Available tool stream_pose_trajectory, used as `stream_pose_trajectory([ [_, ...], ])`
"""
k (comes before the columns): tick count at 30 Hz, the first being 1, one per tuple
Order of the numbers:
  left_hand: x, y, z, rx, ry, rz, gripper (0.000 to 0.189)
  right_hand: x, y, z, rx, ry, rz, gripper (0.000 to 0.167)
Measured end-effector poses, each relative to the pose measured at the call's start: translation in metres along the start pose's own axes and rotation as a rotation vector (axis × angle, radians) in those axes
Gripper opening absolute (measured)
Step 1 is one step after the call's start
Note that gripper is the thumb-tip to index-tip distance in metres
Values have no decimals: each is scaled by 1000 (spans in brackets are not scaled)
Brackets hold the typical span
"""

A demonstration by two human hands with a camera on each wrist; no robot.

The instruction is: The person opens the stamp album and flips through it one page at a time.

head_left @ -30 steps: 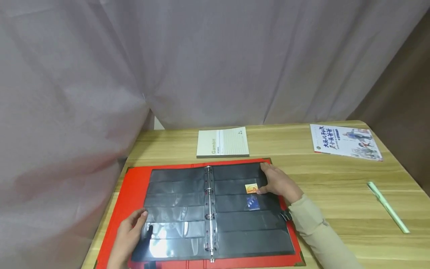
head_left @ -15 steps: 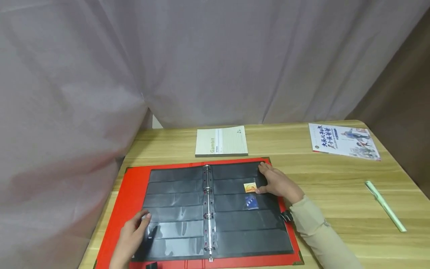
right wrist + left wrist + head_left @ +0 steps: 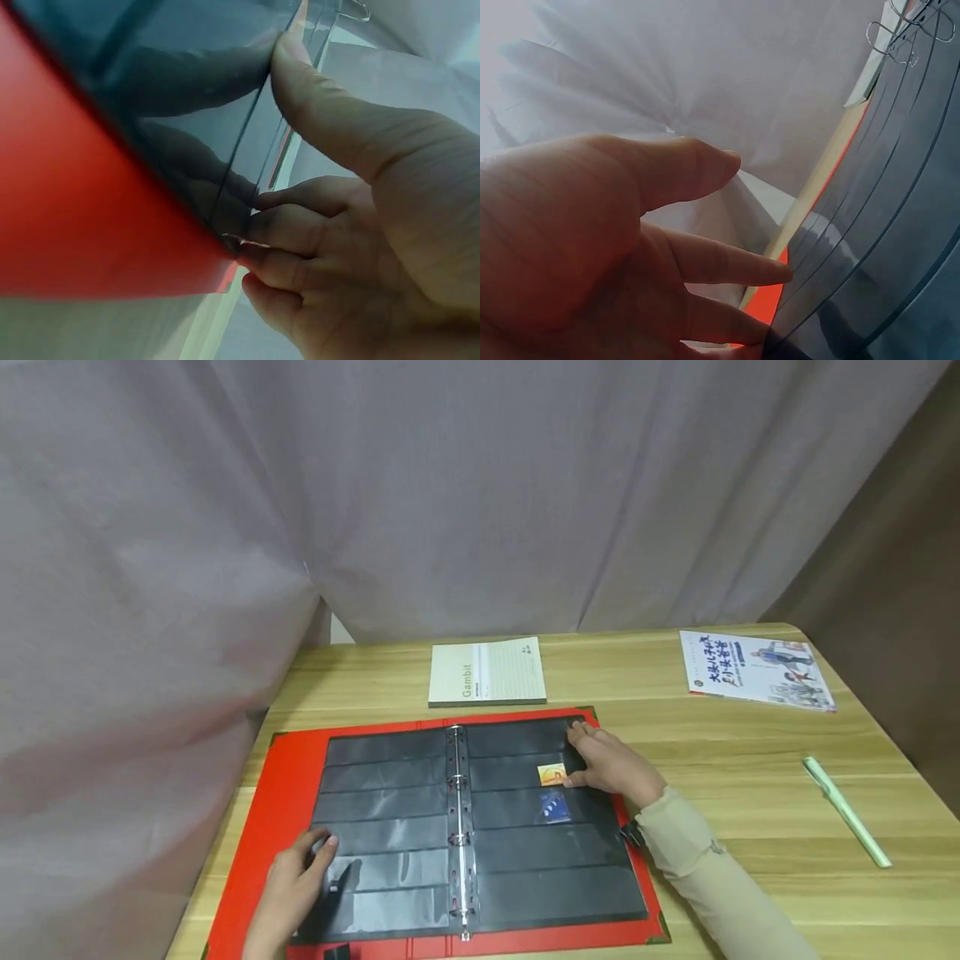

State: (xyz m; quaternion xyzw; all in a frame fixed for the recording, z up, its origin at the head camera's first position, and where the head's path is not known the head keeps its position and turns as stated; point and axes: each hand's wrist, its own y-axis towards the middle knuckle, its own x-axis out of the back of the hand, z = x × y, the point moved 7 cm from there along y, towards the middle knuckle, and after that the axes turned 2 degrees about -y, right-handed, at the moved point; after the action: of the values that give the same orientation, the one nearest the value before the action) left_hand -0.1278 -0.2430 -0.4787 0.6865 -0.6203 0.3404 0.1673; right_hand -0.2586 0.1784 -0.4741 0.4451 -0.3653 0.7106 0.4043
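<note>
A red ring binder (image 3: 288,785) lies spread on the table, with black pocket pages on both sides of its metal rings (image 3: 457,810). In the right page's pockets sit a small yellow-orange stamp (image 3: 551,773) and, just below it, a blue stamp (image 3: 556,807). My right hand (image 3: 613,766) rests at that page's upper right, thumb tip at the yellow-orange stamp's edge, the other fingers spread toward the corner. In the right wrist view, the right hand's thumb (image 3: 300,82) touches the page surface. My left hand (image 3: 294,881), fingers relaxed, is at the left page's outer edge, holding nothing.
Behind the binder lies a pale Gambit notebook (image 3: 487,672). A white illustrated booklet (image 3: 757,670) is at the back right, and a light green pen (image 3: 847,810) lies nearer on the right. A grey curtain (image 3: 465,493) hangs behind the wooden table (image 3: 720,743).
My left hand has shifted slightly right, its thumb now over the left page's edge. The right hand keeps its place by the stamps. The head view has turned a little.
</note>
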Motion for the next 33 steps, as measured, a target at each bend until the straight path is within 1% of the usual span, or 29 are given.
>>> stream_pose_trajectory([
  [3, -1, -1, -2, -24, 2, -7, 43, 0, 0, -2, -7, -6, 8, 87],
  [7, 3, -2, -4, -52, -7, -23, 44, 1, 6, -3, 9, -9, -3, 94],
  [9, 4, -3, -4, -52, -12, -23, 45, 1, 10, -4, 20, -3, 2, 99],
  [12, 3, -3, -3, -56, -11, -24, 45, 0, 16, -7, 20, 12, 35, 103],
  [16, 1, -1, -2, -40, 9, -8, 46, 1, 17, -7, 13, 13, 55, 100],
  [20, -3, 0, 0, -34, 14, 18, 48, 3, 17, -6, 24, 1, 28, 94],
  [24, -6, -2, 1, -28, 8, 41, 51, 6, 16, -3, 46, 1, -21, 89],
  [27, -5, -3, -1, -28, 8, 41, 51, 7, 13, 2, 59, 3, -55, 87],
  [33, -3, -4, -4, -27, 21, 38, 52, 11, 6, 13, 66, -60, -134, 79],
])
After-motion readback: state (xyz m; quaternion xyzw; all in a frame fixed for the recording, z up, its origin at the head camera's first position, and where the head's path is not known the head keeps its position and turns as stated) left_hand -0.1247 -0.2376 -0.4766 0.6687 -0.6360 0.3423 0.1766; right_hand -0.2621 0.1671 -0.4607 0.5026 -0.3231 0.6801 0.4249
